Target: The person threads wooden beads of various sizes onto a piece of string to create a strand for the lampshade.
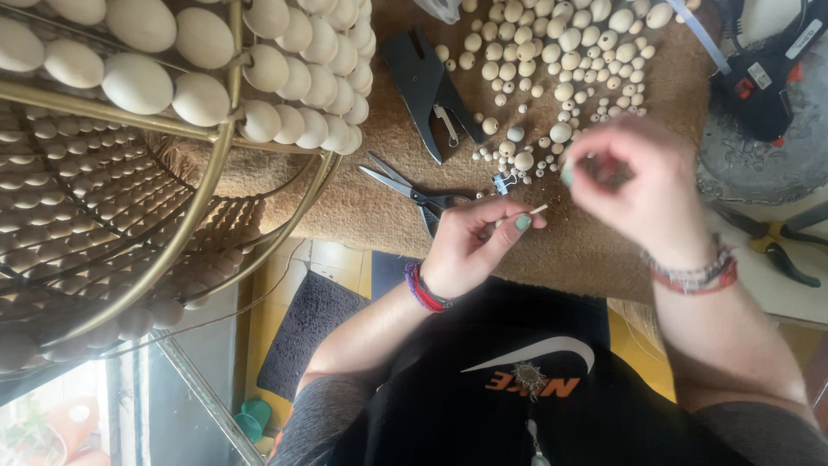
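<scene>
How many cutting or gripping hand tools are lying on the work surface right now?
3: scissors beside the left hand, black pliers-like tool above them, and yellow-handled pliers at the right edge beyond the right hand. Others may be hidden.

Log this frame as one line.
left hand: pinches thin stick | right hand: blurred, fingers closed, contents unclear | beads loose on mat | scissors by left hand

Left hand (470, 246) pinching thin stick (524, 214) just below scissors (412, 192). Right hand (638, 185), blurred, closing fingers right of scissors, under loose wooden beads (561, 52). Black punch tool (429, 86) lying above scissors; beaded brass frame (155, 129) sitting left.
</scene>
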